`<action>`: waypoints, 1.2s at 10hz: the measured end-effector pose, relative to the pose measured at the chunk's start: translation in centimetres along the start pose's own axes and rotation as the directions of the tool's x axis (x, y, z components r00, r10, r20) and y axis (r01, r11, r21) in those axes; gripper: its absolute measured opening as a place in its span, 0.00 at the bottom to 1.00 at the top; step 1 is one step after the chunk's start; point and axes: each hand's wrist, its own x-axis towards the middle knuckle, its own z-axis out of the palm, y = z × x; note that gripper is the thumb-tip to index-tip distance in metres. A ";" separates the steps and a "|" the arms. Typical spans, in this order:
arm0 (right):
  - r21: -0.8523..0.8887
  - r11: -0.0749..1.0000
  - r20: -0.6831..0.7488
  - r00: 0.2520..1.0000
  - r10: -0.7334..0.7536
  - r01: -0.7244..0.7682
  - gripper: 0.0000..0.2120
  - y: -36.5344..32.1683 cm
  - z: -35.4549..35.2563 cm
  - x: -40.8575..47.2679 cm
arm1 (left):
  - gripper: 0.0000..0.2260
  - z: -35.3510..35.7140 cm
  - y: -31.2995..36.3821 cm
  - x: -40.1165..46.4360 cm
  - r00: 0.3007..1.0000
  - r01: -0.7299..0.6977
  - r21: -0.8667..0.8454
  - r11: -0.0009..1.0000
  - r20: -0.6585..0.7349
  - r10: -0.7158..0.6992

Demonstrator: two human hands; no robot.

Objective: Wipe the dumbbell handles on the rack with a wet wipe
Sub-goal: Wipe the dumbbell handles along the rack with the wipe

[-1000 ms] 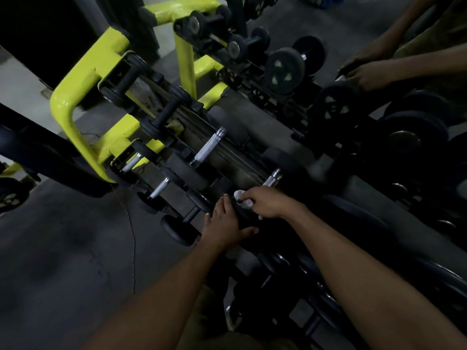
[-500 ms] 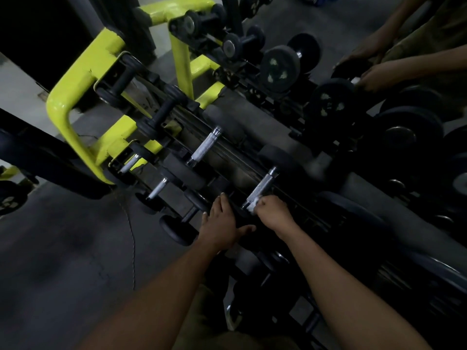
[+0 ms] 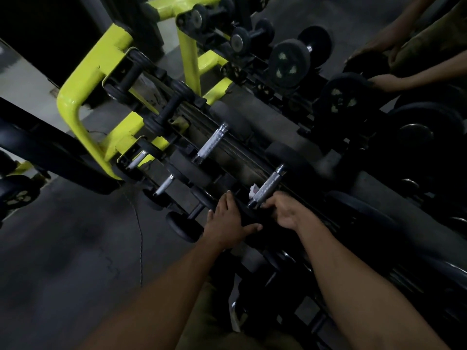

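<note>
Two hands work at the rack (image 3: 83, 79): the left hand (image 3: 227, 221) rests flat, fingers relaxed, on a dumbbell head; the right hand (image 3: 285, 210) pinches a wet wipe (image 3: 253, 192) against the knurled handle (image 3: 267, 184).

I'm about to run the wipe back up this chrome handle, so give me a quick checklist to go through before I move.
1. Wet wipe against the chrome handle: ok, at its near end.
2. Right hand holding the wipe: cannot tell, fingers hidden under the handle.
3. Left hand steadying the near weight head: ok, resting flat on it.
4. Handle bare ahead of the wipe: ok.
5. Dumbbell seated on the rack: ok.
6. Other person's hand away from this handle: ok, on a far dumbbell.
</note>
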 end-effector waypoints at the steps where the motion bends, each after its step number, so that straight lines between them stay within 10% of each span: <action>1: 0.078 0.997 -0.038 0.999 -0.019 0.021 0.24 0.3 -0.4 0.2 | 0.58 0.0 0.1 0.0 1.000 0.002 0.009 1.000 0.006 -0.002; 3: 0.527 0.806 -0.293 0.948 -0.124 0.269 0.24 -0.3 0.0 0.2 | 0.58 -0.1 0.0 -0.1 1.000 0.006 0.012 1.000 0.005 -0.006; 5: 0.555 0.617 -0.590 0.787 -0.181 0.558 0.16 0.4 0.2 0.8 | 0.58 0.0 0.1 -0.1 1.000 0.014 0.006 1.000 0.009 -0.014; 7: -0.121 0.704 -0.591 0.519 -0.617 0.699 0.12 2.0 1.1 -0.2 | 0.58 0.1 0.0 0.1 1.000 0.009 0.007 1.000 0.005 -0.009; 8: -0.665 0.524 -0.405 0.332 -0.852 0.532 0.15 2.9 0.7 -0.6 | 0.58 0.1 0.0 0.1 1.000 0.005 0.007 1.000 0.005 -0.005; 10: -0.991 0.110 -0.066 0.429 -0.901 0.078 0.19 1.9 -0.2 -0.6 | 0.58 0.1 0.0 -0.1 1.000 0.001 0.000 1.000 0.005 -0.001; 12: -0.994 -0.085 0.038 0.541 -0.840 -0.063 0.14 -0.8 0.1 -1.4 | 0.58 0.0 0.1 -0.1 1.000 0.001 0.006 1.000 0.000 -0.001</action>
